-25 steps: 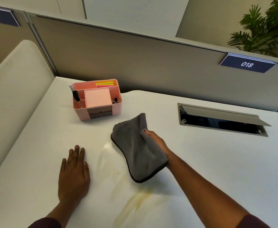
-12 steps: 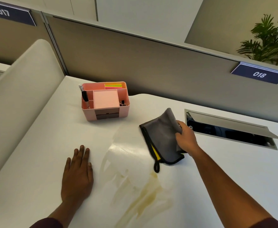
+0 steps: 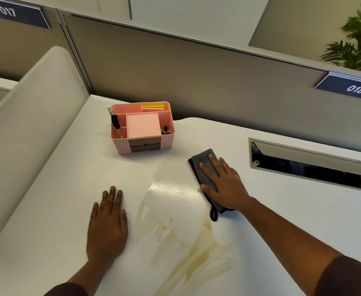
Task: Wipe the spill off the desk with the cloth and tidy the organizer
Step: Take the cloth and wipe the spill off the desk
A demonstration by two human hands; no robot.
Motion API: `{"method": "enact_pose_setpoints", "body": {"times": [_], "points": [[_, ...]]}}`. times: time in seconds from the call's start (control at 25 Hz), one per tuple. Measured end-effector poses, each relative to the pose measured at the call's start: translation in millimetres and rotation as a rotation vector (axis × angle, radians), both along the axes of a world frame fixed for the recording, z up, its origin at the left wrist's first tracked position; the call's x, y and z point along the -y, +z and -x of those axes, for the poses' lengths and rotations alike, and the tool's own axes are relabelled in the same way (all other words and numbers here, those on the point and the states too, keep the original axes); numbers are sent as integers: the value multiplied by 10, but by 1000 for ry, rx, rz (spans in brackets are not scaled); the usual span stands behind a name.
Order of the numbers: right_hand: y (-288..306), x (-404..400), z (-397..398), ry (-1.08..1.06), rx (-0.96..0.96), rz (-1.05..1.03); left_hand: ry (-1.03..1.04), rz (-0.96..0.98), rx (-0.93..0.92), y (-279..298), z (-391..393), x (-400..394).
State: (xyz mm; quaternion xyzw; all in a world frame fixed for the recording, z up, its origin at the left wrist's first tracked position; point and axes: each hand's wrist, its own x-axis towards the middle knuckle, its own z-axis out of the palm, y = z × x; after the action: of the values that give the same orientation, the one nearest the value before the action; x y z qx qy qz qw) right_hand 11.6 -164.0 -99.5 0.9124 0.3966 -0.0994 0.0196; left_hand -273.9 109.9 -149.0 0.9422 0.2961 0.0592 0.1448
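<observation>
Your right hand (image 3: 222, 184) is spread flat, pressing the folded cloth (image 3: 205, 167) onto the desk (image 3: 303, 210), just right of the spill (image 3: 188, 238). Left hand (image 3: 108, 223) is flat too, w/ nothing held. Risk: one pass prob. smears the yellow streaks toward the organizer (image 3: 142, 129) or desk edge.

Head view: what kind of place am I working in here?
Most likely an open-plan office cubicle. A fabric partition carries numbered plates, 017 and 018; the white desk has a recessed cable hatch, and a pink organizer holds stationery.
</observation>
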Motion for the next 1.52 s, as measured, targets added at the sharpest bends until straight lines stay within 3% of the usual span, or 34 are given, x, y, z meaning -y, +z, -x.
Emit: {"method": "enact_pose_setpoints", "body": {"times": [0.36, 0.64, 0.84, 1.08, 1.16, 1.36, 1.44, 1.52], "points": [[-122, -415, -574, -362, -25, -135, 4, 0, -7, -12, -18, -5], [-109, -1170, 468, -3, -81, -212, 3, -2, -18, -14, -2, -1], [-172, -963, 910, 303, -115, -240, -6, 10, -24, 20, -4, 15], [-38, -876, 130, -237, 0, -265, -3, 6, -14, 14, -20, 4], [-52, -1084, 392, -205, -18, -264, -8, 5, -25, 18, -12, 15], [-187, -1062, 1219, 303, -121, -279, -9, 12, -34, 21, 0, -1], [-151, -929, 862, 255, -103, -316, -10, 14, -20, 12, 12, -1], [-73, -821, 390, -26, -54, -323, -13, 15, -13, 6, 18, -8]]}}
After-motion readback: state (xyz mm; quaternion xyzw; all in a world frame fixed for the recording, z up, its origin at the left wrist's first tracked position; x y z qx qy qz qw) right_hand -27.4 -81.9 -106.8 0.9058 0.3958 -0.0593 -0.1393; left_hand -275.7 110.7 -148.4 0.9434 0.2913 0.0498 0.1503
